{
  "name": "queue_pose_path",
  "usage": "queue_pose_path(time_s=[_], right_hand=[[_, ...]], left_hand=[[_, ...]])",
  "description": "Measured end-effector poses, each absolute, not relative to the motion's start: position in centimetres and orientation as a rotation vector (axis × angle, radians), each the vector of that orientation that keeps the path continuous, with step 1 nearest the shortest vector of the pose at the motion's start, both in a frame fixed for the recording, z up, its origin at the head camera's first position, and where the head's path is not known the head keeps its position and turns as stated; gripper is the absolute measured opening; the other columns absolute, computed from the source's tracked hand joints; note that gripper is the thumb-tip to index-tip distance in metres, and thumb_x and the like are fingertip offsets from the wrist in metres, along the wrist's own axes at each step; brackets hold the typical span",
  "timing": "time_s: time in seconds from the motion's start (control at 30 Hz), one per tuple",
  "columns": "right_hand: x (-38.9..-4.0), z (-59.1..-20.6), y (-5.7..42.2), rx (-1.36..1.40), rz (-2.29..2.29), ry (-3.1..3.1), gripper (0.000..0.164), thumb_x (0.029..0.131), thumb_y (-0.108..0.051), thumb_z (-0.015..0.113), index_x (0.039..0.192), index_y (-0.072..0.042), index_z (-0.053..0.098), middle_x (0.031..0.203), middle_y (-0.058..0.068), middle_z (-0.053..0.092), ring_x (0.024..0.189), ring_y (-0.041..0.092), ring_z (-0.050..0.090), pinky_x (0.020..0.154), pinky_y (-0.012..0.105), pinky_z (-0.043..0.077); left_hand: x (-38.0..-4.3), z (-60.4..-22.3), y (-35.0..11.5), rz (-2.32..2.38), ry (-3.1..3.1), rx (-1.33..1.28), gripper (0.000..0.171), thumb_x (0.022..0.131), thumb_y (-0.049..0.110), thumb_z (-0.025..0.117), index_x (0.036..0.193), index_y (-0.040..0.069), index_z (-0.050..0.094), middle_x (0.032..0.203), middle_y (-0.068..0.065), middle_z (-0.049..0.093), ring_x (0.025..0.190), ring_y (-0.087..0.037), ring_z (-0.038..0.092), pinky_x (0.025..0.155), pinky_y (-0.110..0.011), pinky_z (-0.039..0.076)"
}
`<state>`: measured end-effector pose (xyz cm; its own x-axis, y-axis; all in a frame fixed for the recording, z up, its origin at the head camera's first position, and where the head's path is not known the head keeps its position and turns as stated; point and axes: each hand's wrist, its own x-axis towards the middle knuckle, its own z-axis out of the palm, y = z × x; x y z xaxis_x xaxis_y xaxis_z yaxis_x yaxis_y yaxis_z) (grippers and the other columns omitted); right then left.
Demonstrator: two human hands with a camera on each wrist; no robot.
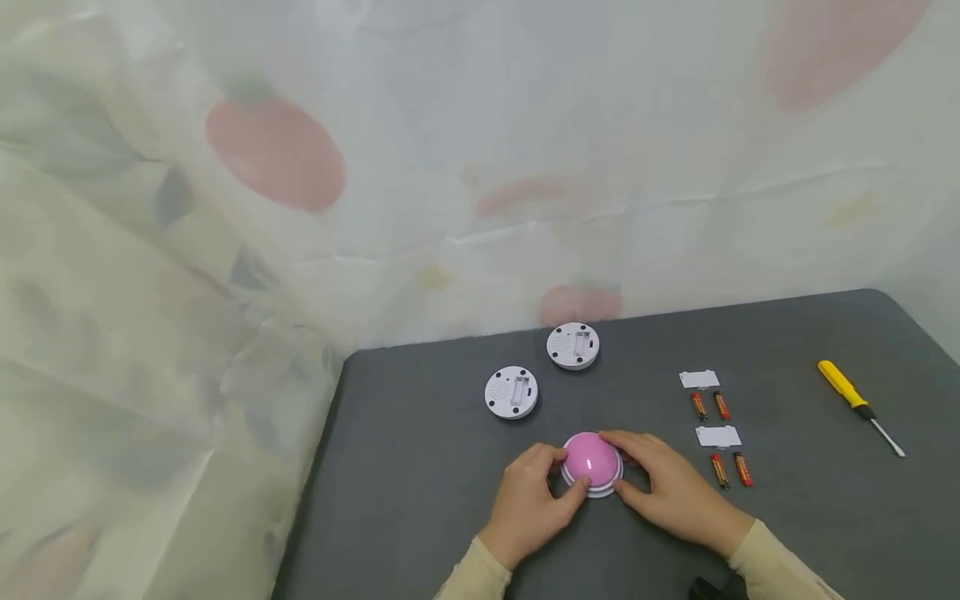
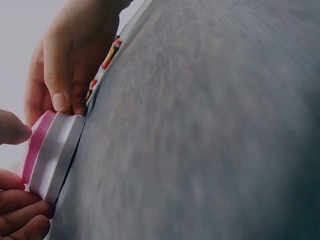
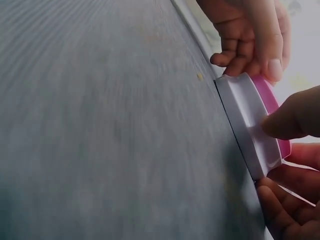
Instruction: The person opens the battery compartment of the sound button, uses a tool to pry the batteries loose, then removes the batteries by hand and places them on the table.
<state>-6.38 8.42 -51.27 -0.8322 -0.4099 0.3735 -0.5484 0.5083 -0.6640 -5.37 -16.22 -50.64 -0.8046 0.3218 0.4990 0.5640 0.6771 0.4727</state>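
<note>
A round push button [image 1: 591, 461] with a pink dome and a white base sits dome up on the dark table, between both hands. My left hand [image 1: 531, 500] grips it from the left, its thumb and forefinger on the pink dome. From the right, my right hand [image 1: 671, 493] grips it too; in the right wrist view that thumb presses the white base [image 3: 250, 125]. Low on the base, several left fingers [image 2: 22, 215] curl close to the tabletop. The button's underside faces the table and is hidden.
Two white round units [image 1: 511, 392] [image 1: 573, 346] lie bottom up behind the button, their battery bays uncovered. To the right are two white battery covers [image 1: 699, 379] [image 1: 718, 437] and several small batteries [image 1: 720, 472]. A yellow-handled screwdriver [image 1: 842, 383] lies farther right. Patterned cloth hangs behind the table.
</note>
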Motion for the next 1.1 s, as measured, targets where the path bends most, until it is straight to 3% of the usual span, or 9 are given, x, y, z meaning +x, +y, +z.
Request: queue_pose_path(time_s=[0.17,0.43,0.57,0.73,0.93,1.1], right_hand=[[-6.2,-51.3,9.4,0.799,1.226,-2.557,0.067,0.083,0.002,0.087,0.146,-0.010,0.066,0.141,0.000,0.069,0.119,0.016,0.063,0.098,0.020,0.055],[-6.3,-51.4,9.9,0.760,1.202,-2.591,0.067,0.082,0.002,0.085,0.145,-0.009,0.066,0.140,-0.001,0.068,0.115,0.012,0.062,0.092,0.028,0.059],[-6.3,-51.7,10.0,0.768,1.195,-2.568,0.068,0.080,0.002,0.086,0.144,-0.010,0.067,0.139,-0.002,0.069,0.113,0.010,0.062,0.091,0.024,0.057],[-6.3,-52.0,10.0,0.790,1.261,-2.528,0.071,0.080,0.003,0.087,0.146,-0.010,0.065,0.140,-0.002,0.068,0.112,0.009,0.060,0.092,0.017,0.052],[-6.2,-52.1,10.1,0.871,1.336,-2.485,0.089,0.077,0.006,0.090,0.158,-0.008,0.055,0.153,0.002,0.060,0.129,0.014,0.055,0.099,0.013,0.047],[-6.3,-52.2,10.3,0.922,1.332,-2.484,0.096,0.074,0.006,0.093,0.160,-0.010,0.053,0.155,0.003,0.058,0.133,0.013,0.054,0.106,0.009,0.041]], left_hand=[[-5.6,-50.6,-15.1,-0.860,-2.510,-0.753,0.032,0.085,0.027,0.092,0.106,0.007,0.076,0.093,0.000,0.071,0.083,-0.011,0.068,0.077,-0.023,0.056],[-5.6,-50.8,-14.5,-0.886,-2.510,-0.738,0.032,0.085,0.027,0.092,0.106,0.008,0.076,0.093,0.001,0.070,0.084,-0.009,0.067,0.079,-0.021,0.055],[-5.4,-51.0,-14.6,-0.979,-2.546,-0.726,0.036,0.086,0.027,0.092,0.110,0.008,0.074,0.099,0.001,0.068,0.091,-0.012,0.065,0.084,-0.021,0.053],[-5.5,-51.8,-15.4,-1.015,-2.594,-0.781,0.052,0.087,0.030,0.092,0.128,0.010,0.067,0.116,-0.001,0.064,0.108,-0.016,0.060,0.096,-0.027,0.051],[-5.9,-52.3,-16.0,-0.939,-2.608,-0.870,0.079,0.081,0.035,0.097,0.146,0.010,0.059,0.136,-0.001,0.062,0.124,-0.018,0.056,0.108,-0.035,0.050],[-6.1,-52.3,-15.9,-0.872,-2.616,-0.902,0.085,0.082,0.034,0.097,0.152,0.011,0.055,0.143,-0.002,0.062,0.132,-0.019,0.056,0.114,-0.037,0.047]])
